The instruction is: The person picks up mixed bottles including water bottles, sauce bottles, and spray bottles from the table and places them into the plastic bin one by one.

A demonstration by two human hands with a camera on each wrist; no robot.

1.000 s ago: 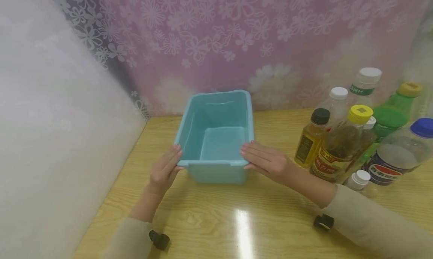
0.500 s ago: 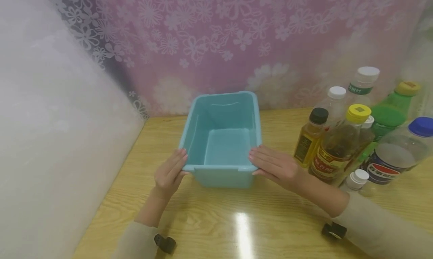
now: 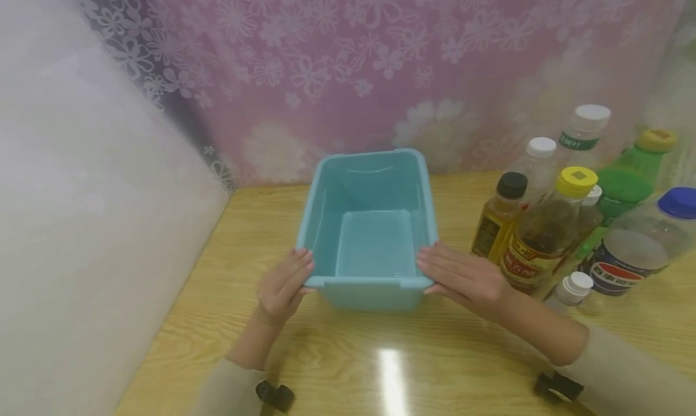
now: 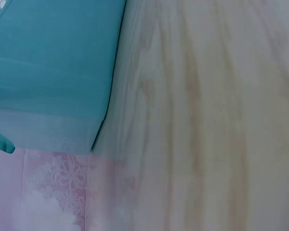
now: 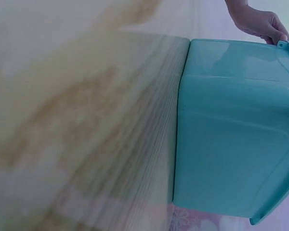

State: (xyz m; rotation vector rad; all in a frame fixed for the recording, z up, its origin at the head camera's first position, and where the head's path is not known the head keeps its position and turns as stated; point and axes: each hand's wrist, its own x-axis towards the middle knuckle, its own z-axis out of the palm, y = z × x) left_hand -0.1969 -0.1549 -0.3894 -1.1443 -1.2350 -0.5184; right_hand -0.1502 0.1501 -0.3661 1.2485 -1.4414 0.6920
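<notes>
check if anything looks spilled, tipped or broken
Nothing stands out. The light blue rectangular plastic tub rests flat on the yellowish wood-grain table, near corners held by the left hand and right hand. The clear and green capped bottles at right stand upright; no spill or damage shows.

A pale yellow wood-grain tabletop (image 3: 201,325) meets a plain white wall (image 3: 81,223) along the left side and a pink-purple, floral-patterned backdrop (image 3: 353,72) at the rear. An elongated white light reflection (image 3: 393,380) marks the tabletop's near section.
</notes>
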